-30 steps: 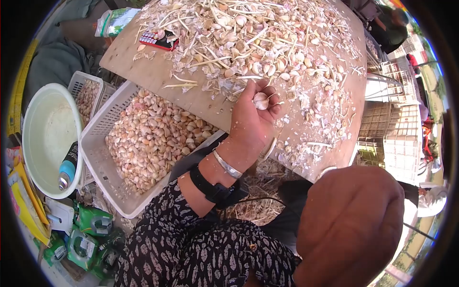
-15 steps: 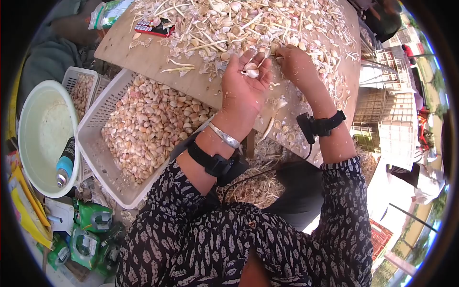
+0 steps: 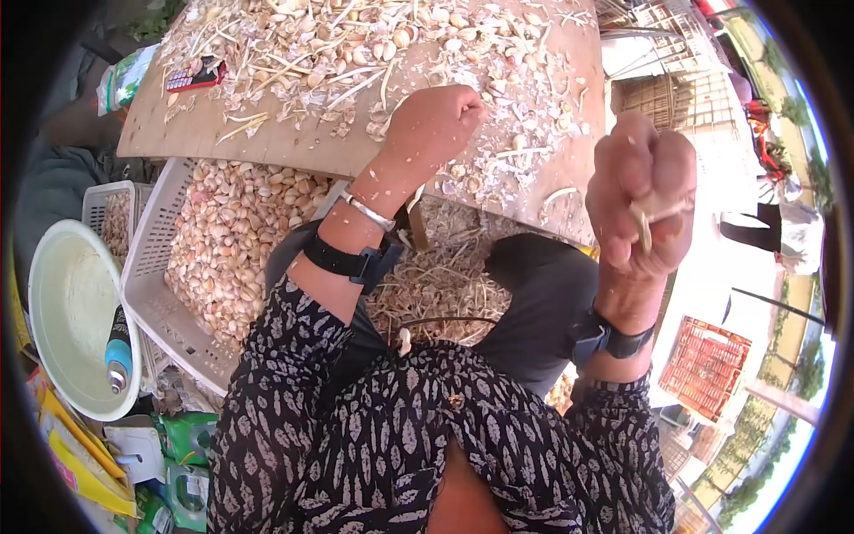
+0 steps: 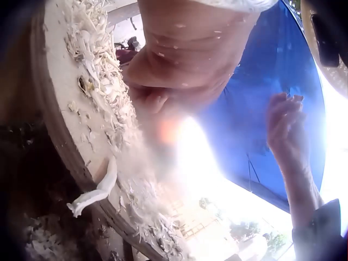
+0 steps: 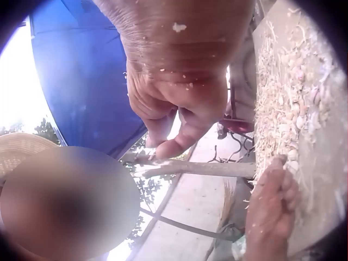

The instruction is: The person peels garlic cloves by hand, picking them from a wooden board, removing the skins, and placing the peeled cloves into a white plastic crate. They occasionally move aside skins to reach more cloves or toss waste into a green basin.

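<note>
The right hand (image 3: 625, 173) is raised, pinching a pale garlic stalk (image 3: 642, 230); it looks light, dry and brittle, best taken lightly along its length. The left hand (image 3: 431, 125) is curled over the worktop (image 3: 311, 147), its contents hidden. Garlic cloves (image 3: 231, 245) fill the plastic crate (image 3: 142, 285), firm but papery, probably surest gripped round their fat middles.

Blouse: black fabric (image 3: 400, 400), pale grey leaf-shaped print, V-shaped neck opening
Sleeves: 2, same print, ending below the elbows
Trousers: plain dark grey cloth (image 3: 547, 280)
Left wrist: 1 silver metal bangle (image 3: 369, 214); 1 black strap (image 3: 334, 258) with dark boxy module (image 3: 380, 264)
Right wrist: 1 black strap (image 3: 630, 343), dark module (image 3: 589, 338)
Hands: left hand (image 3: 433, 123) and right hand (image 3: 639, 191), ungloved
Wrists: pale flecks
</note>
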`<state>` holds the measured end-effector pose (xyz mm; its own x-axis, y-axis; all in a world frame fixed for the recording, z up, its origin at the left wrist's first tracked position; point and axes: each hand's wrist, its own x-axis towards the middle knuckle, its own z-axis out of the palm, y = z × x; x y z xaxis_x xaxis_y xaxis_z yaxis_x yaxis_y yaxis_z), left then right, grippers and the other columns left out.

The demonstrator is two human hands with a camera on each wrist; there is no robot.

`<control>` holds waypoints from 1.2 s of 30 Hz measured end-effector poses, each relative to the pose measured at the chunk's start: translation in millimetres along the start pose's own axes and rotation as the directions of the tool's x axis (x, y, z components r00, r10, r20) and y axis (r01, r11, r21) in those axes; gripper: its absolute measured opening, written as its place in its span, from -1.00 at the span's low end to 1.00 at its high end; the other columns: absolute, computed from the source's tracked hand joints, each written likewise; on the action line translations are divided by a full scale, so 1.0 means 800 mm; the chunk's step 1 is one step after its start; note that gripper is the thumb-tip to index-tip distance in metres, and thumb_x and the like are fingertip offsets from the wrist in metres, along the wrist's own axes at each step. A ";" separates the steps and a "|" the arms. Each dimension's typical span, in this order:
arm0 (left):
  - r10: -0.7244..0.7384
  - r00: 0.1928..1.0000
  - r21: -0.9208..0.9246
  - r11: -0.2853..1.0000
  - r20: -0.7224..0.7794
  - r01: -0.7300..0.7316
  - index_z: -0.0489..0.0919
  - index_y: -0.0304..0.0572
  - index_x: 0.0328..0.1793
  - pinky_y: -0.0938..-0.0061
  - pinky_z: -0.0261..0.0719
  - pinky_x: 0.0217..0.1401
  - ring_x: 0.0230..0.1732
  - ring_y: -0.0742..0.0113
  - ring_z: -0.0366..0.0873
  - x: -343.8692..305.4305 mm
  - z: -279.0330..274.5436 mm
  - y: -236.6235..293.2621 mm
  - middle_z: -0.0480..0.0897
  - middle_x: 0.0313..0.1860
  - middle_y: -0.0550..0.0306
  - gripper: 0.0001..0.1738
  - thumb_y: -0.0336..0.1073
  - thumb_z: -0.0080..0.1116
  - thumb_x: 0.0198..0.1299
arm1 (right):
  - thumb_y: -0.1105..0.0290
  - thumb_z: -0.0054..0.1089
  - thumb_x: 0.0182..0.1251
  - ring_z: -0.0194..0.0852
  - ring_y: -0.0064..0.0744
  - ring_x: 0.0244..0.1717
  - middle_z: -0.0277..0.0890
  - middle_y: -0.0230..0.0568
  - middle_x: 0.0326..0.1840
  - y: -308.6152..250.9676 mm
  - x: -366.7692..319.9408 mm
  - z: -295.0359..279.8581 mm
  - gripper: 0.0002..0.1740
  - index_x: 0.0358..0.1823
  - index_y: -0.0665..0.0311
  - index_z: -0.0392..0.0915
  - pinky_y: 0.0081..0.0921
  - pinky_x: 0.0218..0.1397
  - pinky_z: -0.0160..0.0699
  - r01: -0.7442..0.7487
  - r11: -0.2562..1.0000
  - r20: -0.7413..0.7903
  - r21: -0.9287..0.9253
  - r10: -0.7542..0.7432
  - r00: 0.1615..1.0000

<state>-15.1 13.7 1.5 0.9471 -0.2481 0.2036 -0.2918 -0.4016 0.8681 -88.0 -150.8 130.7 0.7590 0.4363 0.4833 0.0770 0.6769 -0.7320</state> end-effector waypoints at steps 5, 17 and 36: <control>0.006 0.977 0.304 0.950 0.212 -0.071 0.54 -0.16 -0.23 0.16 0.48 -0.27 -0.30 -0.05 0.57 0.011 0.063 0.032 0.62 -0.40 -0.03 -0.77 -0.17 0.04 0.17 | 0.69 0.19 0.08 0.53 -0.26 -0.54 0.50 0.06 -0.38 -0.015 0.000 0.096 -0.93 -0.51 0.42 0.54 -0.55 -0.47 0.66 -0.112 0.915 0.324 0.388 -0.022 0.946; -0.077 0.970 -0.244 0.960 0.229 0.134 0.44 -0.23 -0.34 0.45 0.43 -0.51 -0.52 0.30 0.50 0.040 0.101 0.035 0.56 -0.47 0.09 -0.81 -0.26 0.07 0.20 | 0.63 0.18 0.12 0.50 -0.32 -0.55 0.49 0.01 -0.42 -0.071 -0.033 0.078 -0.82 -0.63 0.36 0.47 -0.56 -0.52 0.61 0.100 0.963 0.162 0.248 -0.143 0.976; 0.427 0.898 -0.589 0.755 0.107 -0.289 0.50 -0.26 0.11 0.42 0.32 0.23 0.15 0.16 0.43 -0.143 0.235 0.220 0.56 0.03 0.02 -0.51 -0.01 -0.22 0.39 | 0.05 -0.22 0.46 0.39 -0.26 0.02 0.39 -0.13 0.00 -0.002 -0.277 -0.065 -0.54 0.05 0.31 0.34 -0.31 0.15 0.37 0.373 0.923 -0.945 0.094 -0.036 0.325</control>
<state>-199.6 -194.2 45.9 0.7116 -0.4882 0.5052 -0.4152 0.2879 0.8630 -222.9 -279.7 -0.2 0.8551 -0.4424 -0.2704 0.2936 0.8430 -0.4506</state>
